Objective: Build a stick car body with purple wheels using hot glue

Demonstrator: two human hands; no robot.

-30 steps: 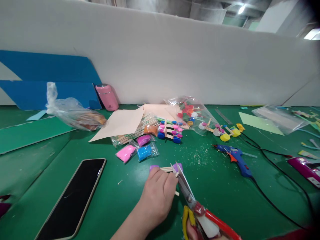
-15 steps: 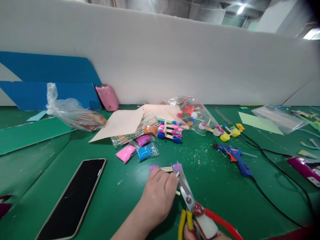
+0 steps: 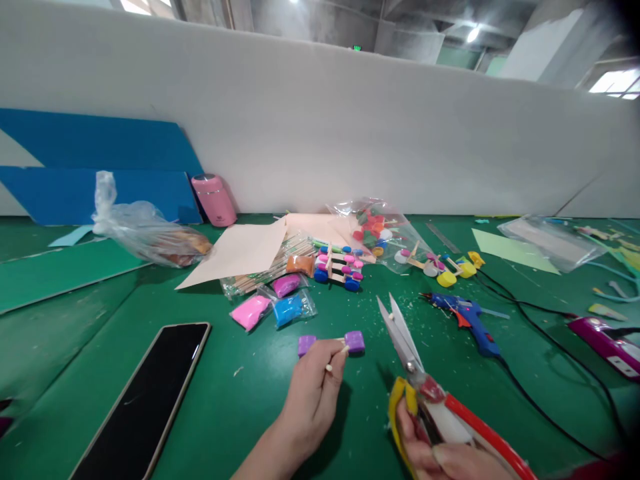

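My left hand (image 3: 315,387) is closed around the middle of thin wooden sticks (image 3: 329,367); a pale stick end pokes out by the thumb. Purple clay blocks sit at both ends of the sticks: one purple block (image 3: 355,343) right of my fingers, the other purple block (image 3: 307,345) to the left. My right hand (image 3: 440,460) grips scissors (image 3: 411,367) with red and yellow handles, their blades slightly apart and pointing up and away. A small pale bit (image 3: 391,317) shows at the blades. The scissors stand clear of the sticks, to the right.
Clay packets (image 3: 289,310), a bundle of sticks (image 3: 250,283) and small stick models (image 3: 340,263) lie beyond my hands. A blue glue gun (image 3: 467,317) with its cable is at right, near a power strip (image 3: 603,340). A phone (image 3: 145,400) lies at left.
The scissors have moved right, away from the sticks that they were against. My left hand has turned a little and still holds the sticks.
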